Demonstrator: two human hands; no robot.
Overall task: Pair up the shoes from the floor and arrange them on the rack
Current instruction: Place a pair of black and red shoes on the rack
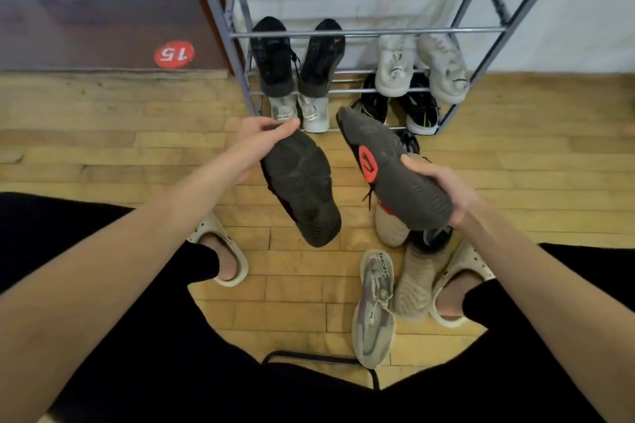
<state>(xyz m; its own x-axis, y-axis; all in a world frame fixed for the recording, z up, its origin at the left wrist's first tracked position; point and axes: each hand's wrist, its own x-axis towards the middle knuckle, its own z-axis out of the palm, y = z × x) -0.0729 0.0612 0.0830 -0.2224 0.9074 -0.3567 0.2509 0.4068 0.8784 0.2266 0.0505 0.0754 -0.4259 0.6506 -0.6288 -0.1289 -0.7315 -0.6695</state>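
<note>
My left hand (256, 144) grips the toe end of a dark shoe (302, 189), sole turned up. My right hand (443, 185) holds a second dark shoe (395, 168) by its heel end, sole up, with a red patch on the sole. Both shoes hang above the floor just in front of the grey metal rack (364, 33). On the rack sit a black pair (299, 55) and a pale pair (422, 65); below them are a white pair (302, 112) and a black-and-white pair (402, 108).
On the wooden floor by my right foot lie a striped beige sneaker (374, 309), a tan knit shoe (414, 282), another tan shoe (390, 227) and a dark one (433, 239). A red "15" sticker (174, 54) marks the floor at left. My feet wear cream sandals.
</note>
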